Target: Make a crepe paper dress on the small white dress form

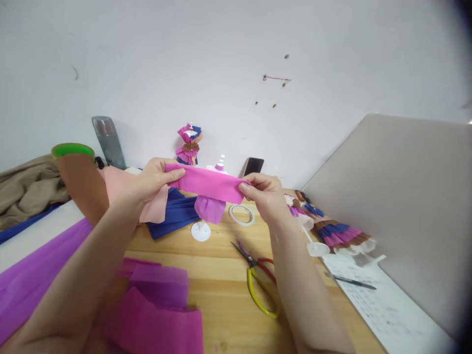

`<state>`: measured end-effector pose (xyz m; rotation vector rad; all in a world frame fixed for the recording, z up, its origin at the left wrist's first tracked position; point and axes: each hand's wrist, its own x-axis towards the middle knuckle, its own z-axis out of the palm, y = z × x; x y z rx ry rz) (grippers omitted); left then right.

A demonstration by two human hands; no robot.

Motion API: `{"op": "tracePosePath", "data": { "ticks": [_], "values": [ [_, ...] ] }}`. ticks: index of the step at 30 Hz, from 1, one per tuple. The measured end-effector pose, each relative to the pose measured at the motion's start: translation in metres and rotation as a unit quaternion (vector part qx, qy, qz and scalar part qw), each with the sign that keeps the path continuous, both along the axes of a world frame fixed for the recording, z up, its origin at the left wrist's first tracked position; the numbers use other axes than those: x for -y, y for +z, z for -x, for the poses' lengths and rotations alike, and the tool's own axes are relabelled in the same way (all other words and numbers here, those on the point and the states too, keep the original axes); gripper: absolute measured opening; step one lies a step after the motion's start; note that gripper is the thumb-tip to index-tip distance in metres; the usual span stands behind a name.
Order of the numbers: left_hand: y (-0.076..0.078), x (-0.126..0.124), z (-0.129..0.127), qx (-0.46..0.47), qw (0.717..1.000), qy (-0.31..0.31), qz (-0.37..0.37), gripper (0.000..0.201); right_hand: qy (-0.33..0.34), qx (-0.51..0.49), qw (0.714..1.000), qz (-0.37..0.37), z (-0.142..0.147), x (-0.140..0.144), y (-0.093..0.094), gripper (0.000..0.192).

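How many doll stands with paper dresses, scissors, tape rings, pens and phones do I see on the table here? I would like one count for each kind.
Doll stands with paper dresses: 4 (by the wall, behind the pink strip, two lying at right)
Scissors: 1
Tape rings: 1
Pens: 1
Phones: 1
Total: 8

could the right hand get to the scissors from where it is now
Probably yes: the scissors lie in the open on the wooden table, below the right hand, but that hand grips the pink paper strip.
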<state>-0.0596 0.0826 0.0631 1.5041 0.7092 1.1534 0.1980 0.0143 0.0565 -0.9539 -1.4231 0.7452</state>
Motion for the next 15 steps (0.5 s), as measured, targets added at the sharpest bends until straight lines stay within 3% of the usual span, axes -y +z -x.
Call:
{"op": "tracePosePath", "data": {
  "ticks": [15],
  "values": [
    [-0.007,-0.008,0.0016,-0.019,1.0,-0.013,-0.013,0.018,-0.013,0.015,1.0,0.02,0.0003,0.0034,0.0037,0.014]
  ]
}}
